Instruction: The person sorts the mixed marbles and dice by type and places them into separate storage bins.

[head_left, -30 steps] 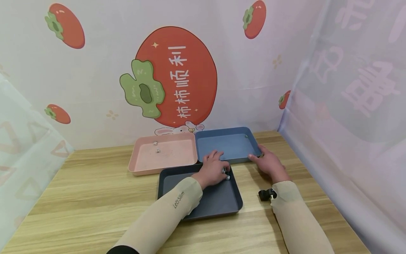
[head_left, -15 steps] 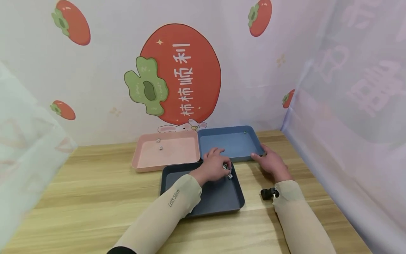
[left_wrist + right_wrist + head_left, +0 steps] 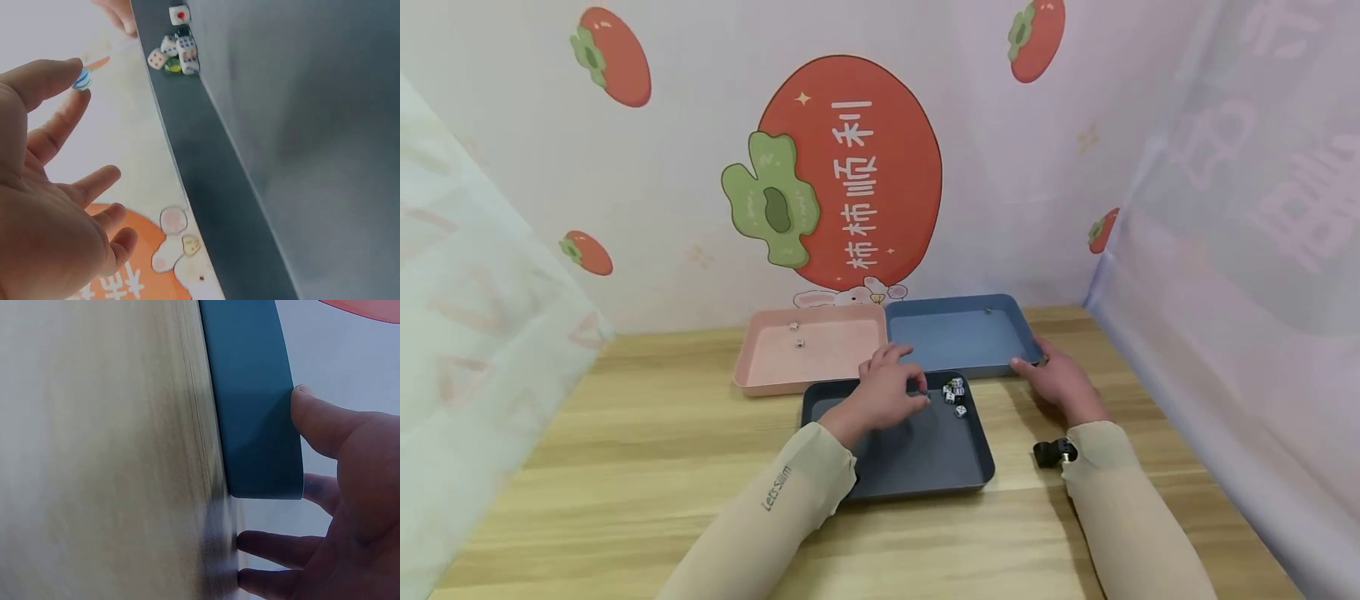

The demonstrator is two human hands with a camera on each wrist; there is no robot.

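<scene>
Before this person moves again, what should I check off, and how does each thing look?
1. Marble secure: ok; the left hand pinches the striped marble between thumb and finger.
2. Blue tray steadied: ok, seemingly; the right hand touches its near corner.
3. Dark tray emptied: not ok; several dice lie near one corner.
4. Pink tray holding only dice: ok; two show.
5. Blue tray's small item identified: cannot tell; too small.
</scene>
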